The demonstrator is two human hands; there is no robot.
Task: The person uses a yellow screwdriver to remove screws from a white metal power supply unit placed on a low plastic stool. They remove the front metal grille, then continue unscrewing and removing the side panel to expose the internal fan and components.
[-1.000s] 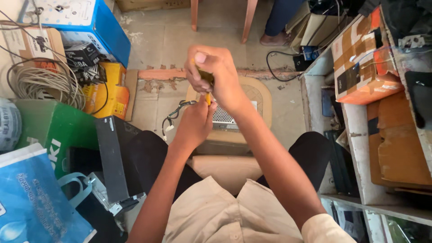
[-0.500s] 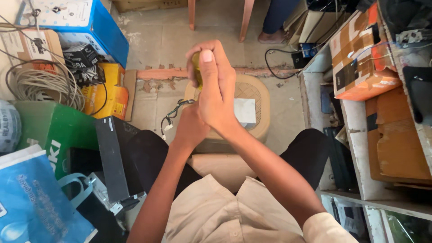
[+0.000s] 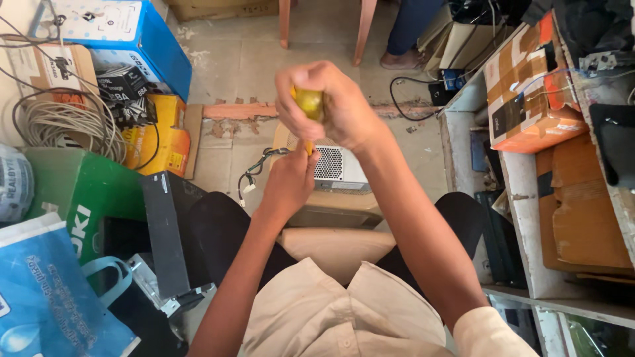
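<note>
My right hand (image 3: 340, 112) is clenched around the yellow handle of a screwdriver (image 3: 309, 103), held upright in front of me. Just below, my left hand (image 3: 289, 182) pinches the lower shaft where it points down. Under both hands lies a grey metal box with a perforated grille (image 3: 338, 169), resting on a round tan stool (image 3: 331, 213). A bundle of wires with white connectors (image 3: 254, 174) trails from the box's left side. The screwdriver tip is hidden behind my left hand.
Left of me are a blue box (image 3: 142, 39), a coil of grey cable (image 3: 56, 125), a yellow carton (image 3: 164, 142), a green box (image 3: 79, 192) and a blue bag (image 3: 46, 297). Shelves at right hold orange and brown cartons (image 3: 529, 99). Another person's foot (image 3: 400, 59) stands beyond.
My right hand has turned on the handle, from an open-fingered grip with the palm showing to a closed fist. The left hand stays at the shaft.
</note>
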